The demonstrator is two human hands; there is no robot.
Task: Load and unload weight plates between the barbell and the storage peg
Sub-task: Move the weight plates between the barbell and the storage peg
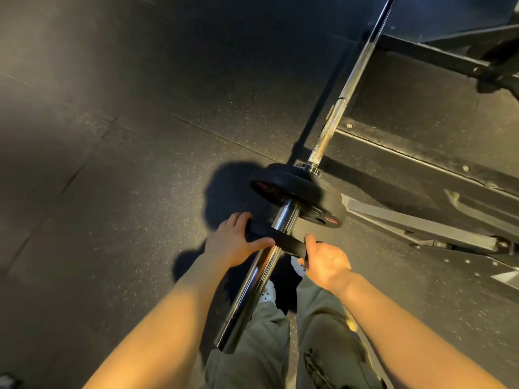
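Both hands, left hand (234,240) and right hand (325,263), are clamped on the rim of a small black rubber-coated weight plate (283,239) sitting on the chrome barbell sleeve (264,265), just behind a bigger black round plate (295,192). Looks dense and stiff, probably heavy for its size. Opposite edges seem like the right grip, so it slides straight without jamming.

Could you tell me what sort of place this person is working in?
Most likely a gym's free-weight area. A chrome barbell carries black weight plates, both hands grip a smaller plate on its sleeve, the floor is speckled rubber matting, and a black steel rack frame stands alongside.
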